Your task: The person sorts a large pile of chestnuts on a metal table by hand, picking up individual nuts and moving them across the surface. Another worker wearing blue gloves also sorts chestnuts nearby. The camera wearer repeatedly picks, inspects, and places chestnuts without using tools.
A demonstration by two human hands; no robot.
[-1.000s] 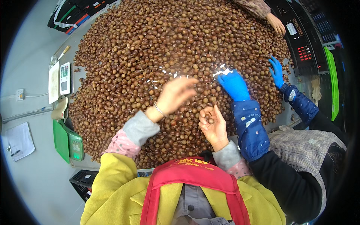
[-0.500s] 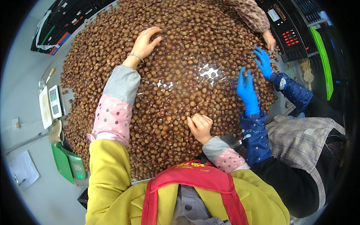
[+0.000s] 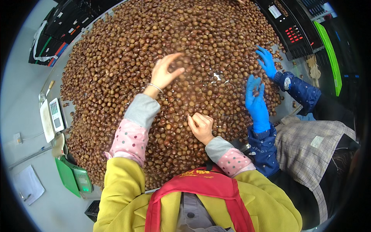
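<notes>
A broad heap of chestnuts (image 3: 116, 81), brown and glossy with paler patches, covers the table. Over its middle is my left hand (image 3: 164, 73), a bracelet on the wrist. Its fingers are stretched and slightly curved, the thumb apart, with no nut visible in its grasp; some blur softens the fingertips. Closer to my body, my right hand (image 3: 201, 127) rests low over the chestnuts with its fingers curled in. Whatever the curled fingers may hold is hidden. Beyond it, a small bare patch of shiny table (image 3: 217, 77) shows through the nuts.
To the right, a co-worker's two blue-gloved hands (image 3: 257, 106) reach over the heap's edge. Black crates (image 3: 290, 33) stand at the far right, more crates (image 3: 58, 31) at the far left. A white scale (image 3: 57, 115) and a green scale (image 3: 82, 179) line the left side.
My left hand has swept toward me and rightward, and chestnuts now cover much of the bare table patches. My right hand shifted slightly left. The far person's patterned sleeve has mostly left view.
</notes>
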